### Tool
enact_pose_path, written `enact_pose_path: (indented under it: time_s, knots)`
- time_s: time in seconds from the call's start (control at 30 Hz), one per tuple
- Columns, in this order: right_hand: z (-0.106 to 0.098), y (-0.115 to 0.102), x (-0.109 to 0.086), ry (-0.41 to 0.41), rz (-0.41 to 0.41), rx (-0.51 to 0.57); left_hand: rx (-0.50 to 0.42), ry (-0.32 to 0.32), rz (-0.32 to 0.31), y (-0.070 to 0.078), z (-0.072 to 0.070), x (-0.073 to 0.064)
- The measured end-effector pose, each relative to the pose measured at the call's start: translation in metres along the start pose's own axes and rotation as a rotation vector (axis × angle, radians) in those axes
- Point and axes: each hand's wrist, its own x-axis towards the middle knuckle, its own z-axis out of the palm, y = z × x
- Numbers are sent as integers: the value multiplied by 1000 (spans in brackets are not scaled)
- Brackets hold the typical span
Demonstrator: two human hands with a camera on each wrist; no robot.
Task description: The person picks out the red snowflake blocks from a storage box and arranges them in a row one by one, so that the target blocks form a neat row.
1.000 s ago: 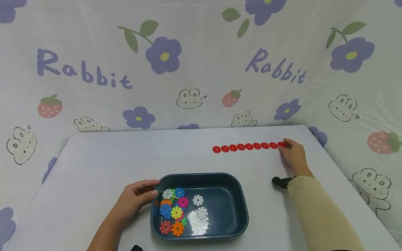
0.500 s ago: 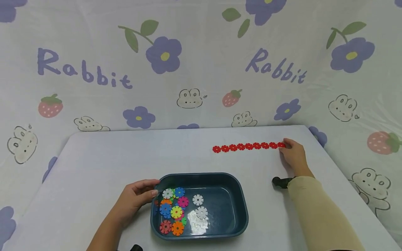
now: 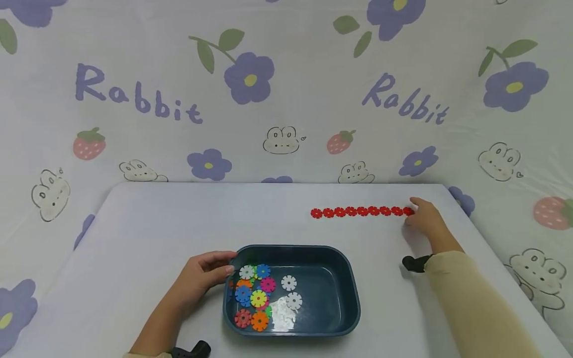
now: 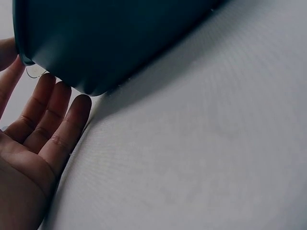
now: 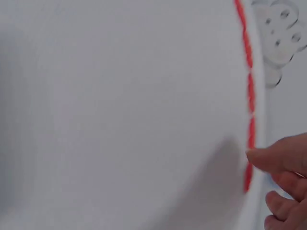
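Note:
In the head view a row of several red flower-shaped plastic discs [image 3: 362, 211] lies along the back right of the white table. My right hand [image 3: 429, 223] is at its right end, index finger and thumb spread apart around the last disc. In the right wrist view the tip of a finger [image 5: 261, 158] overlaps the row near that end. My left hand [image 3: 197, 278] grips the left rim of a dark teal tray [image 3: 353, 308], thumb near and fingers beyond. From the left wrist, fingers [image 4: 72, 120] reach under the tray's corner.
Inside the tray, mixed-colour flower discs [image 3: 258, 299] crowd the left side, and two white ones [image 3: 294, 301] lie nearer the middle. Black wrist cameras [image 3: 416, 263] stick out from both wrists. A patterned cloth [image 3: 286, 89] hangs behind the table [image 3: 179, 214].
My right fingers have parted from the last red disc and shifted slightly right. The head view has turned a little, moving everything rightward. My left hand stays on the tray rim.

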Motion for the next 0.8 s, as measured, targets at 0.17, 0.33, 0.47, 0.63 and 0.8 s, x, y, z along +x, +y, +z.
enact_pose_path:
  time_s: [0.17,0.33,0.47,0.63,0.8]
  knots:
    - [-1,-57,-15,5,-198,-20,3,-5,4,-3,-1,2]
    - [10,-142,-54,-67,-508,13,-3,-7,17,-3,-2,2]
    - [29,-198,-91,-245,-766,-21,-12,-7,31,-2,-1,3]
    - [72,-241,-127,-572,-949,-65,-20,-14,41,-1,-1,2]
    - [129,-263,-154,-846,-1042,-196,-21,-25,51,-4,-1,1]
